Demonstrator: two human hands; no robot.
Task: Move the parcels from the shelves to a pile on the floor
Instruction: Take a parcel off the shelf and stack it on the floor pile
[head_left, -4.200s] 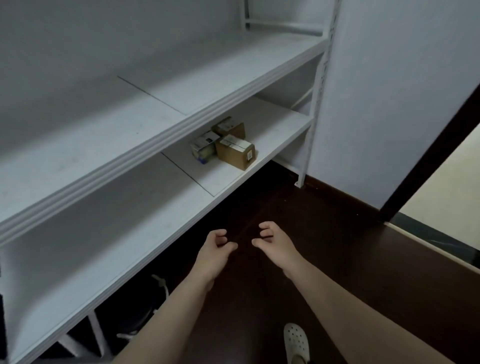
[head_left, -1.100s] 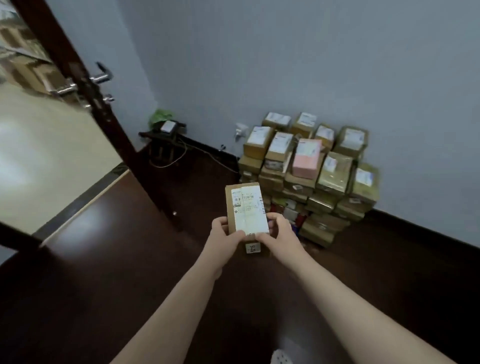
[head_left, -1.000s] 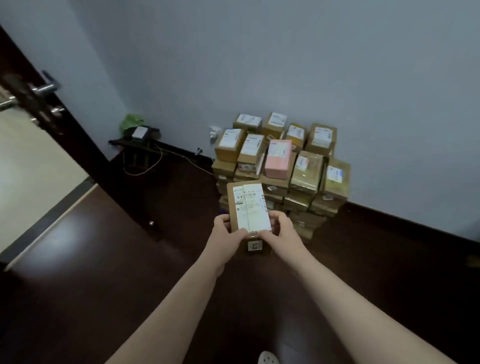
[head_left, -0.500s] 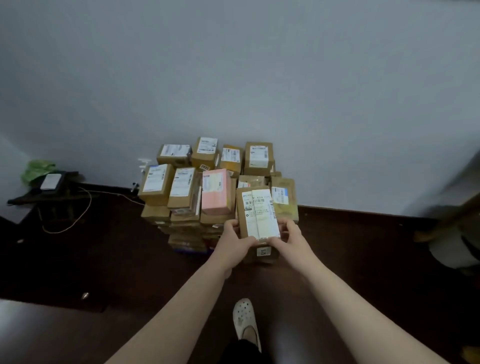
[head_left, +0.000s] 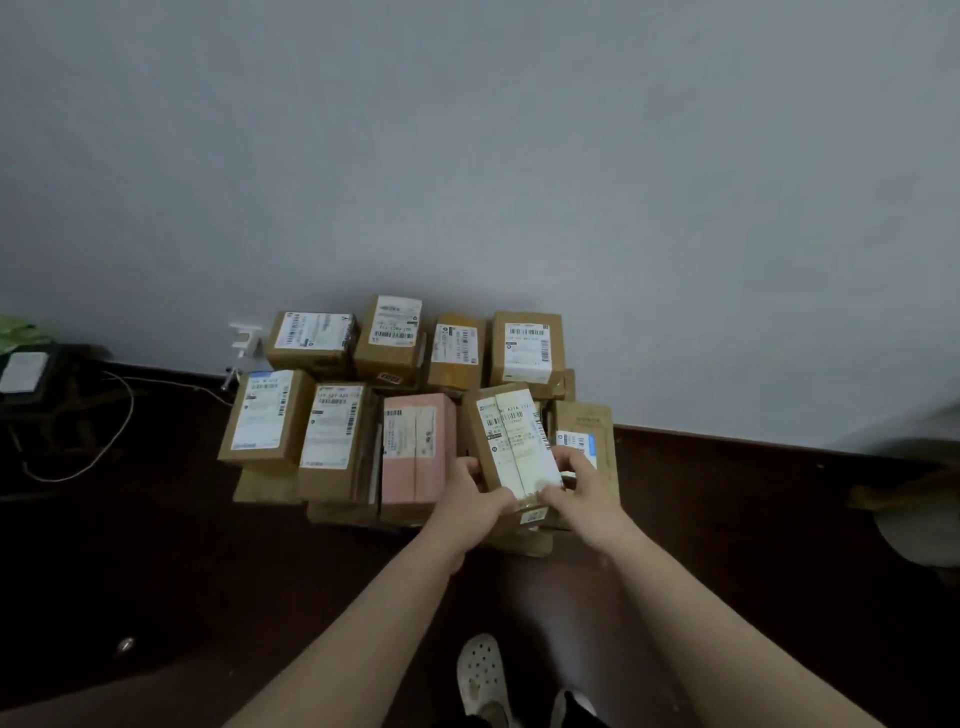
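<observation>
This is a plain back room used for storing mail-order parcels, in a home or a small office; which of the two cannot be told. A bare, pale grey painted wall (head_left: 519, 156) meets a dark brown glossy wooden floor (head_left: 156, 571) along a dark skirting board (head_left: 727, 439). Against the wall a stack of brown cardboard parcels with white barcode labels (head_left: 332, 426) stands several layers high, a pink cardboard carton (head_left: 415, 467) among them. Just left of the stack a white plug adapter (head_left: 244, 338) sits on the wall, and a thin pale cable (head_left: 122, 415) trails over the floor near a low dark stand (head_left: 47, 395). The person wears a white perforated rubber clog (head_left: 480, 675), informal indoor footwear.
</observation>
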